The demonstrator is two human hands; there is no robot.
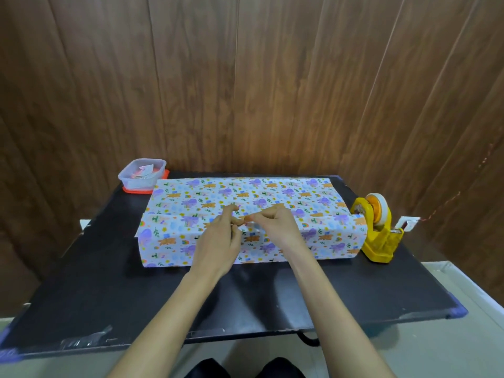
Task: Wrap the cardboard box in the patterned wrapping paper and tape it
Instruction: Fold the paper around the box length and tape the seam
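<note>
The cardboard box is fully covered by patterned wrapping paper (305,197) with purple and orange animal prints; it lies across the middle of the black table (109,282). The near flap overlaps the far one along a seam on top. My left hand (218,238) and my right hand (275,225) meet over the middle of that seam, fingertips pinched together on what looks like a small piece of clear tape (246,220), too small to see well. The box itself is hidden under the paper.
A yellow tape dispenser (377,230) with a roll of tape stands right of the box. A clear plastic container (141,174) on a red lid sits at the table's back left corner. A wooden wall rises close behind the table.
</note>
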